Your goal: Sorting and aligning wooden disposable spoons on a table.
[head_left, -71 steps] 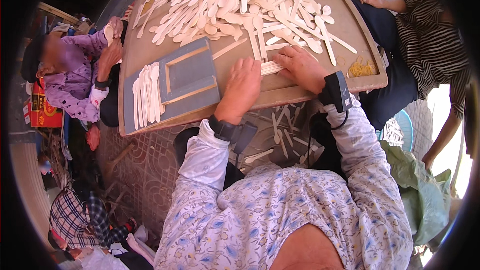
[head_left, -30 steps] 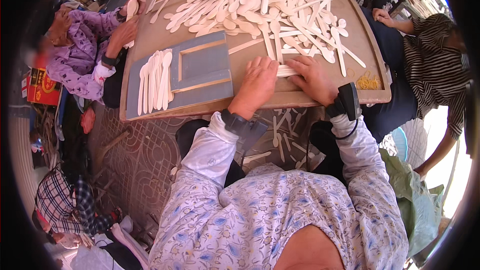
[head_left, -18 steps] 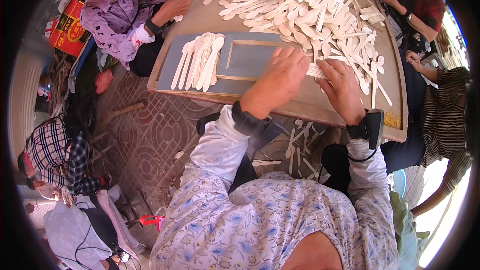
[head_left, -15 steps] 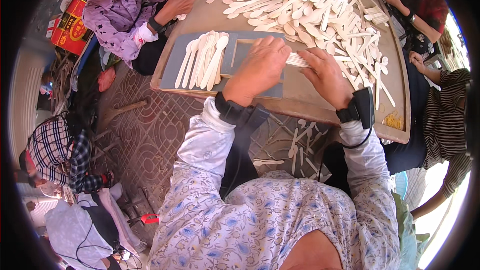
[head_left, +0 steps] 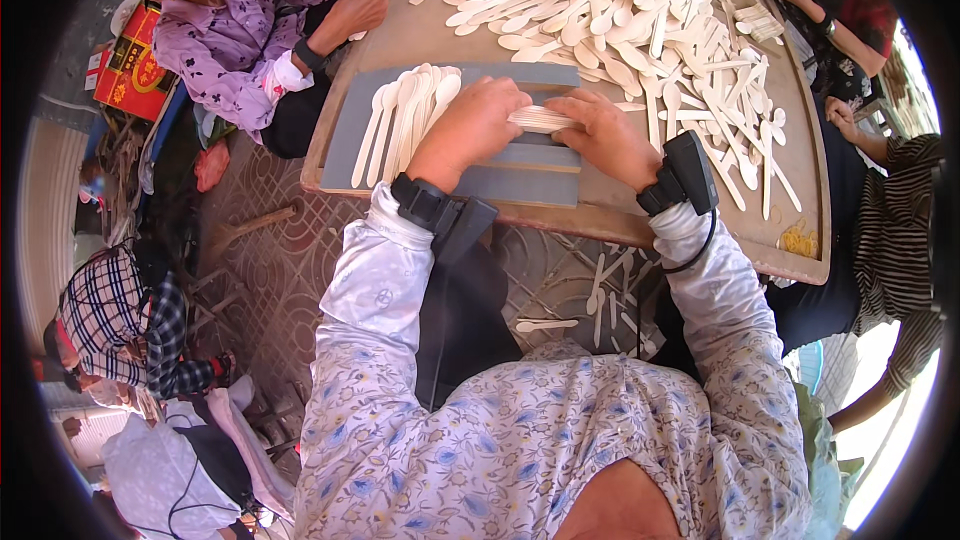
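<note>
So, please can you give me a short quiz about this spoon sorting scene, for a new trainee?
1. True or false: both hands grip one bundle of wooden spoons between them.
2. Where does the row of spoons on the grey board lie? A) by the left hand B) by the right hand C) on the floor
3. Fill in: each wrist carries a black ____.

Key: 1 true; 2 A; 3 device, such as the wrist device on the right.

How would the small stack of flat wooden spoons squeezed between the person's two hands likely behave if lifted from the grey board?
The stack of wooden spoons looks thin and pale, so probably light and fairly stiff. Pressed between the left hand and right hand, the loose flat pieces could slide apart or fan out if the squeeze eased. Being flat, they seem unlikely to roll on the grey board.
</note>
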A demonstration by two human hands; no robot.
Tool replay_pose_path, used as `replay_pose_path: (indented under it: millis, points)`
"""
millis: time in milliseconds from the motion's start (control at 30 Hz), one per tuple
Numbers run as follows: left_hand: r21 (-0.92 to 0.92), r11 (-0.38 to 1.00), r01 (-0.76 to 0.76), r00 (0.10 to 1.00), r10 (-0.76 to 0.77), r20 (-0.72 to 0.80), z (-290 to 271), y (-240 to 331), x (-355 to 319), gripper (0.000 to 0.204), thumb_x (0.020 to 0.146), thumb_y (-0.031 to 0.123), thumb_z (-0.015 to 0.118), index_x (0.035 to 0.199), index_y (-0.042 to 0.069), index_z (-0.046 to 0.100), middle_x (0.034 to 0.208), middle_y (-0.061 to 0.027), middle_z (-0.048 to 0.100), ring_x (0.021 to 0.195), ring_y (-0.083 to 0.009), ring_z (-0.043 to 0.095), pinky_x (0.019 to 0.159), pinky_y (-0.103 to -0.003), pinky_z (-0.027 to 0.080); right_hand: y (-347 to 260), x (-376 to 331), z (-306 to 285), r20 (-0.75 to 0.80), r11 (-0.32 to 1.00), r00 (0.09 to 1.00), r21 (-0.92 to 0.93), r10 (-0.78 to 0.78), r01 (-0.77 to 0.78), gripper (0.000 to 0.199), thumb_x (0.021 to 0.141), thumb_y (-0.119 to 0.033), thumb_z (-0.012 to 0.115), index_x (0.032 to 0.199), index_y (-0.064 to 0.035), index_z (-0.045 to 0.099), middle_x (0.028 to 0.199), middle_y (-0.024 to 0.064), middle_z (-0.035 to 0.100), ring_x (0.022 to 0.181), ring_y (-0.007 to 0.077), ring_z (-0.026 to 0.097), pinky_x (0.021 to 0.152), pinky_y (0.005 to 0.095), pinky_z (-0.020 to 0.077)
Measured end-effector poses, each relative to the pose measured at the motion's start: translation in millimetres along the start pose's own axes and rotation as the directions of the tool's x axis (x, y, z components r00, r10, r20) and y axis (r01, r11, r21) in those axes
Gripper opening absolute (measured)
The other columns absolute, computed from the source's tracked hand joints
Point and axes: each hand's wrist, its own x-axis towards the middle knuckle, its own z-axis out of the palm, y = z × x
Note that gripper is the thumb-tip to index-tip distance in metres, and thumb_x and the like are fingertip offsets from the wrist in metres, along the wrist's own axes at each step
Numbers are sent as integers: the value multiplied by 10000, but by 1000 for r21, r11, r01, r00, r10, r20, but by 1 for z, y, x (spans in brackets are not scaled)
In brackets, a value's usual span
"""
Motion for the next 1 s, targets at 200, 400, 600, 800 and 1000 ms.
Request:
replay_pose_path:
  millis: [200, 400, 600, 800, 1000]
  points:
    - [8, 1000, 20, 1000, -20, 10, 0, 2, -4, 260, 651, 50, 575, 908, 28, 609, 879, -113, 555, 874, -310, 501, 774, -380, 416, 0, 1, -4, 112, 995, 993, 89, 35, -45, 351, 751, -45, 591, 1097, -39, 530, 991, 114, 524, 885, 242, 538, 740, 312, 450]
    - [-95, 993, 73, 997, -72, 19, -1, 7, -7, 280, 637, 73, 603, 912, 23, 616, 877, -121, 557, 864, -305, 515, 772, -372, 419, -5, -5, -6, 55, 999, 998, 45, 13, -16, 346, 748, -30, 582, 1089, -39, 524, 985, 131, 533, 893, 266, 539, 754, 326, 448]
    - [-245, 962, 122, 991, -105, 82, -1, 3, -8, 290, 661, 114, 613, 934, 18, 613, 905, -128, 566, 883, -304, 527, 775, -355, 425, -8, -8, -14, 111, 1000, 994, 3, 2, -3, 333, 746, -5, 565, 1076, -36, 529, 981, 140, 540, 902, 277, 539, 766, 327, 449]
    - [10, 993, 117, 993, -118, 24, 3, 15, -20, 288, 702, 150, 613, 960, 24, 595, 924, -111, 557, 918, -265, 517, 862, -352, 366, -12, -10, -16, 104, 998, 995, 57, 7, -13, 281, 727, -35, 569, 1007, -40, 574, 936, 125, 566, 903, 298, 531, 780, 357, 443]
    - [257, 965, 58, 992, -26, -126, 6, 41, -39, 438, 728, 245, 619, 1069, 1, 493, 1052, -124, 500, 1017, -287, 452, 901, -384, 344, -7, -14, -9, 55, 995, 998, 98, -25, 19, 263, 755, -61, 563, 1017, -37, 578, 976, 121, 577, 897, 285, 542, 784, 339, 447]
